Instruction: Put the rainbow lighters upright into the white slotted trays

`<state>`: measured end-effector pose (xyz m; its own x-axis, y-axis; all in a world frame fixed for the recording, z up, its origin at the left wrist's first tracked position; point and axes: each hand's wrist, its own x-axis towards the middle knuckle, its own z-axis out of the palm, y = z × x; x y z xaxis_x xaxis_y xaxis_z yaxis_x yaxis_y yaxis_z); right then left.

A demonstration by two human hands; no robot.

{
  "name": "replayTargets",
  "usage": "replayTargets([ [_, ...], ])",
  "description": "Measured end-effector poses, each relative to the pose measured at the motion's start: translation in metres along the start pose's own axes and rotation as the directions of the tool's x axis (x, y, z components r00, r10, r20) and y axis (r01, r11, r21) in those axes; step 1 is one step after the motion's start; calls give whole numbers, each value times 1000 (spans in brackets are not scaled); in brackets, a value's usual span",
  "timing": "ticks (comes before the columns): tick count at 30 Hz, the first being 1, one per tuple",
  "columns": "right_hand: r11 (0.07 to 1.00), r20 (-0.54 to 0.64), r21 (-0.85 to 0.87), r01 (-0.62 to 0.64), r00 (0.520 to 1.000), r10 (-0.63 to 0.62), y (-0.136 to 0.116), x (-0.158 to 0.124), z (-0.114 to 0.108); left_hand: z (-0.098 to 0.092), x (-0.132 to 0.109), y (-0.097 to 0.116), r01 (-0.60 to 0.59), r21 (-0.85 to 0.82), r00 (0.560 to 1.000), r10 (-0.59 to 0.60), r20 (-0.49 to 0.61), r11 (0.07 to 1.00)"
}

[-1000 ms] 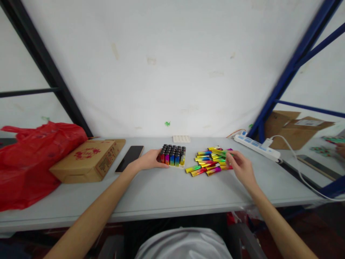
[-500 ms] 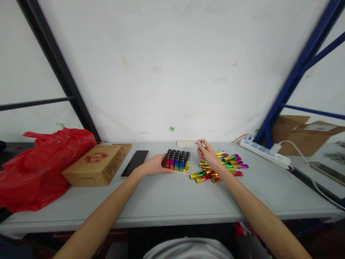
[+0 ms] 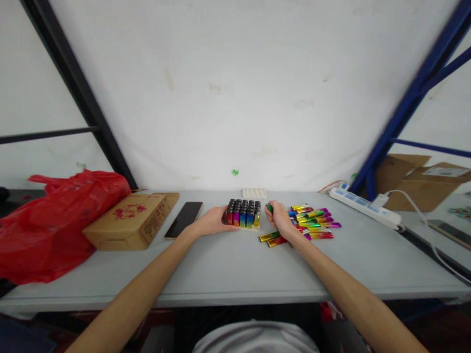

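Several lighters (image 3: pixel 246 215) with black tops and shiny rainbow bodies stand upright, packed in rows in a low whitish tray (image 3: pixel 253 227). My left hand (image 3: pixel 215 220) grips the left side of this block, thumb along the near side. Just right of the block, my right hand (image 3: pixel 278 215) is closed round a small shiny green piece (image 3: pixel 270 208), probably a lighter; most of it is hidden by my fingers. Under and beyond that hand lies a loose pile of flat, shiny metallic lighter casings (image 3: pixel 312 220) in gold, green, red and purple.
Behind the block, a white slotted tray (image 3: pixel 254 193) lies near the wall. To the left are a phone (image 3: pixel 184 219), a brown carton (image 3: pixel 128 219) and a red plastic bag (image 3: pixel 62 220). A power strip (image 3: pixel 364 207) and an open cardboard box (image 3: pixel 419 189) are at the right.
My right hand has come down and turned, its fingers now closed more tightly round the green piece. My left hand stays on the block of lighters. The view has shifted slightly.
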<state>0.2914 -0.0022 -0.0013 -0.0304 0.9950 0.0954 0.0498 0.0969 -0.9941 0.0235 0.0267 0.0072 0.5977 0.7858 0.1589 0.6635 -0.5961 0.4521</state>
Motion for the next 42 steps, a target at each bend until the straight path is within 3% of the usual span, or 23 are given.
replayTargets([
  [6, 1000, 5, -14, 21, 1000, -21, -6, -3, -4, 2, 3, 1, 72, 7, 997, -72, 3, 997],
  [11, 970, 87, -128, 208, 976, -198, -19, -13, -15, 1, 3, 0, 68, -10, 998, -68, 5, 998],
  [15, 790, 170, -464, 401, 915, -365, -29, -20, -25, 2, 4, -1, 78, -36, 997, -78, 14, 996],
  [18, 618, 249, -574, 537, 833, -493, -35, -22, -27, 2, 4, -1, 65, -46, 998, -65, 9, 997],
  [20, 563, 271, -603, 565, 809, -522, -37, -24, -26, 2, 4, -1, 57, -45, 998, -57, 5, 997],
  [28, 675, 311, -567, 473, 881, -357, -26, -22, -22, 3, 4, -3, 58, -17, 998, -58, 5, 998],
  [36, 707, 436, -522, 477, 862, -259, -33, -24, -25, 3, 4, -2, 74, -14, 997, -75, -4, 997],
  [42, 695, 408, -563, 447, 882, -237, -25, -20, -24, 2, 4, -1, 63, -18, 998, -63, 5, 998],
])
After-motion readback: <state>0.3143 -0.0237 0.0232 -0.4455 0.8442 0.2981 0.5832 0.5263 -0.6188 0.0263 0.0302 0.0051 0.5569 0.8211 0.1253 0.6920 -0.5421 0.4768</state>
